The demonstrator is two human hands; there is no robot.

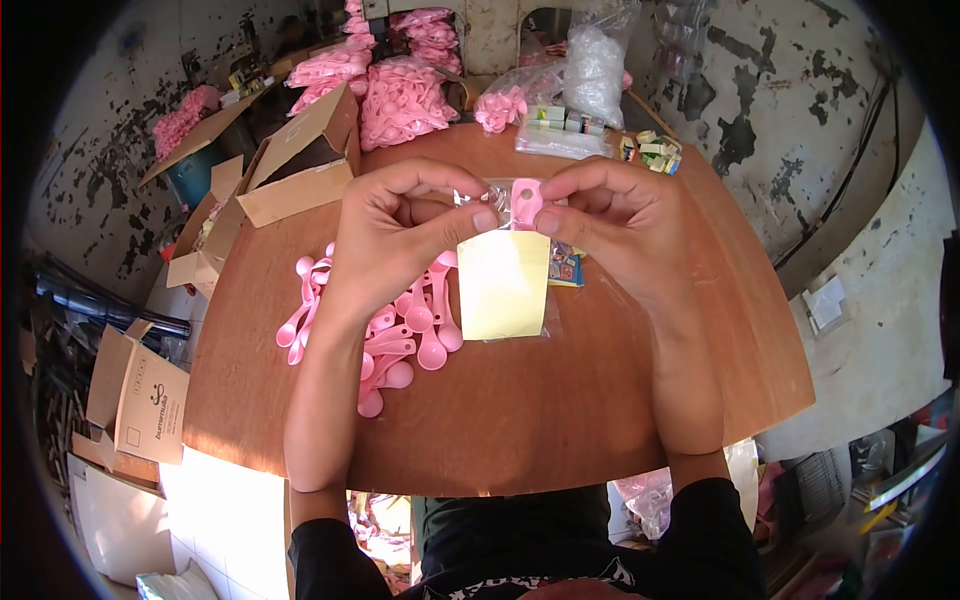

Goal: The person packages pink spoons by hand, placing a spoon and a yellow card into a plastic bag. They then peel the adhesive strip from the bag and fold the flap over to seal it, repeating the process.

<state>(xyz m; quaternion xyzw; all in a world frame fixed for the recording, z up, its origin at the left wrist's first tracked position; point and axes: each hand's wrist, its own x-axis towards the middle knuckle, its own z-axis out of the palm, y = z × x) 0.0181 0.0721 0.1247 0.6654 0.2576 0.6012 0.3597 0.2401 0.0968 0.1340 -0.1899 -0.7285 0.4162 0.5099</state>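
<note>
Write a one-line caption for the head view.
Left hand and right hand pinch a clear bag with a yellow card, pink spoon at its top, above loose spoons on a table.

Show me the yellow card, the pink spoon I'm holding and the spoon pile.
yellow card [503, 285]: head view, middle of its face.
pink spoon [526, 200]: head view, its holed end.
spoon pile [412, 328]: head view, the pile's middle.

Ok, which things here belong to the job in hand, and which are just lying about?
In hand: left hand and right hand pinching the clear bag with its yellow card, pink spoon at its mouth; loose spoons beside.
Lying about: cardboard boxes, bagged spoons at the far edge, small cartons, printed card.
</note>
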